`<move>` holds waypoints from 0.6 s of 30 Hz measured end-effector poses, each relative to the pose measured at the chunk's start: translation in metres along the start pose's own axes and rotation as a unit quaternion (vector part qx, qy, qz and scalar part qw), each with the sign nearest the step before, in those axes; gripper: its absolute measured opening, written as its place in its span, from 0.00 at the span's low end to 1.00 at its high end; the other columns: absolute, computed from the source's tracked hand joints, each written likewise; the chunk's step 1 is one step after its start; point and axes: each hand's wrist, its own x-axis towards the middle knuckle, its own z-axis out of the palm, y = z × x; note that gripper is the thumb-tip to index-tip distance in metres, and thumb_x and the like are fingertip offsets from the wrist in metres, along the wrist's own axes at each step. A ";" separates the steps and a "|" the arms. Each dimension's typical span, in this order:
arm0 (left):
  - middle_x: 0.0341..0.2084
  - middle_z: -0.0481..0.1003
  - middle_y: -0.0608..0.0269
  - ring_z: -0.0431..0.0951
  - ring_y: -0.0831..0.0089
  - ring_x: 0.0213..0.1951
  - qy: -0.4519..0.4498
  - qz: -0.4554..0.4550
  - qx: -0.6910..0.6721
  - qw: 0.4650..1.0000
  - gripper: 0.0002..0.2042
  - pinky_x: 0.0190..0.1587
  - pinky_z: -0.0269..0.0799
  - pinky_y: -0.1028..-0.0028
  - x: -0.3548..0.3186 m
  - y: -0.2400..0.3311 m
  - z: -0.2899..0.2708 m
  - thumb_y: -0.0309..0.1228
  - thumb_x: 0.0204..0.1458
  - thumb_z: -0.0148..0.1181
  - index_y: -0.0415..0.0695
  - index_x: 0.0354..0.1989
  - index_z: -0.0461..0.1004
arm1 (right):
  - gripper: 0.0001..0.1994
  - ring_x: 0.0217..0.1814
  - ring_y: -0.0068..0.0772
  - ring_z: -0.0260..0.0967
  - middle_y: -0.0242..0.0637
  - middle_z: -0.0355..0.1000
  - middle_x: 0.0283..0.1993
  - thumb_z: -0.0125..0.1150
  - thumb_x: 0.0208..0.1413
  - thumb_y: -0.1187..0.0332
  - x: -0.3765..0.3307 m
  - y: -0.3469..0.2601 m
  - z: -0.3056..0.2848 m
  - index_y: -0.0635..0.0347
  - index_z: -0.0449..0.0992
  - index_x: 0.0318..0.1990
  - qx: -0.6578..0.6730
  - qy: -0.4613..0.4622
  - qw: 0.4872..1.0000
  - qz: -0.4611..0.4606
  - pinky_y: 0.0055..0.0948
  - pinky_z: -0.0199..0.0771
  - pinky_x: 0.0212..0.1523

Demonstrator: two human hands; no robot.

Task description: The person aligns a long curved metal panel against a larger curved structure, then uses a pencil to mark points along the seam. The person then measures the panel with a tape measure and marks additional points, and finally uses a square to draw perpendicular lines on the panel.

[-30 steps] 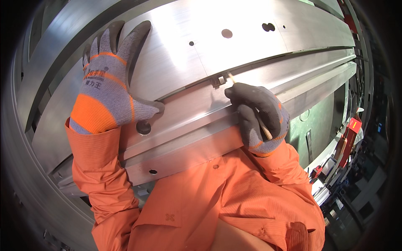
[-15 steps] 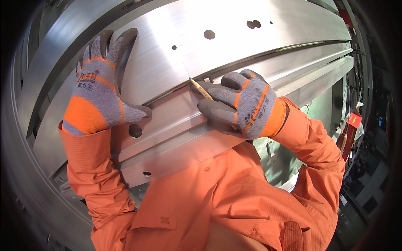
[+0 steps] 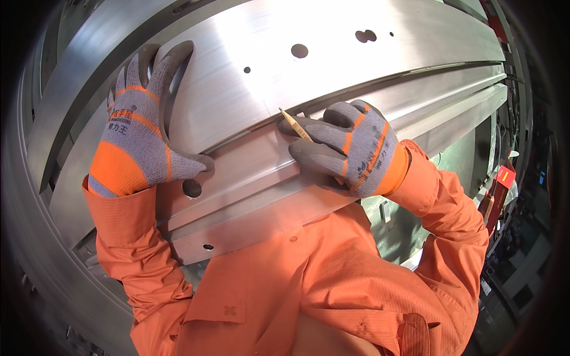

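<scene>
My right hand (image 3: 350, 147), in a grey and orange work glove with dark fingertips, pinches a short yellow pencil (image 3: 295, 126). The pencil's tip points up and left, at the near edge of a bright metal panel (image 3: 237, 98) with several holes. A thin line shows on the panel close to the tip. My left hand (image 3: 142, 127), gloved alike, lies with its fingers spread over the panel's left part. Its thumb reaches across the seam onto the stepped metal profile (image 3: 249, 155) in front, just above a round hole.
More long metal profiles (image 3: 89, 53) lie at the far left. The stepped profile runs close against my orange jacket (image 3: 261, 267). Beyond my right arm are a greenish surface (image 3: 404, 225) and a red object (image 3: 503, 177) with a yellow mark.
My right hand and the pencil have shifted slightly right, and the tip now sits a little right of a thin line on the panel. My left hand stays nearly still.
</scene>
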 end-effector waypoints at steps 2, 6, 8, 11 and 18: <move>0.67 0.58 0.46 0.60 0.40 0.66 0.001 -0.015 0.013 1.000 0.65 0.67 0.63 0.46 -0.003 0.001 0.001 0.44 0.07 0.81 0.58 0.71 0.62 | 0.18 0.39 0.31 0.72 0.28 0.77 0.55 0.71 0.44 0.59 0.001 -0.001 -0.004 0.42 0.80 0.46 -0.003 -0.027 1.000 0.006 0.31 0.70 0.32; 0.67 0.58 0.46 0.59 0.40 0.67 0.005 -0.020 0.017 1.000 0.65 0.67 0.63 0.46 0.005 0.003 0.009 0.44 0.07 0.81 0.58 0.71 0.62 | 0.18 0.30 0.34 0.70 0.34 0.79 0.43 0.71 0.42 0.65 -0.008 0.006 -0.004 0.52 0.80 0.44 0.108 0.078 0.991 0.008 0.33 0.68 0.28; 0.67 0.58 0.46 0.59 0.40 0.67 0.011 -0.021 0.018 1.000 0.64 0.67 0.63 0.45 0.000 0.003 0.007 0.43 0.07 0.80 0.57 0.71 0.62 | 0.15 0.25 0.36 0.68 0.38 0.78 0.36 0.68 0.44 0.69 -0.013 0.007 -0.015 0.58 0.80 0.42 0.187 0.118 0.975 0.020 0.34 0.67 0.27; 0.68 0.58 0.45 0.58 0.40 0.68 0.015 -0.026 0.020 0.999 0.64 0.67 0.63 0.45 -0.004 0.003 0.007 0.42 0.08 0.80 0.57 0.71 0.62 | 0.08 0.23 0.37 0.68 0.41 0.76 0.30 0.61 0.52 0.76 -0.024 0.009 -0.021 0.66 0.79 0.40 0.255 0.164 0.950 0.072 0.35 0.68 0.27; 0.68 0.57 0.43 0.59 0.39 0.68 0.011 -0.005 0.011 1.000 0.66 0.67 0.63 0.45 0.001 0.004 0.007 0.42 0.06 0.79 0.55 0.72 0.62 | 0.08 0.32 0.33 0.76 0.40 0.81 0.40 0.63 0.54 0.79 -0.019 -0.003 -0.003 0.64 0.82 0.41 0.353 0.217 0.864 0.286 0.29 0.76 0.35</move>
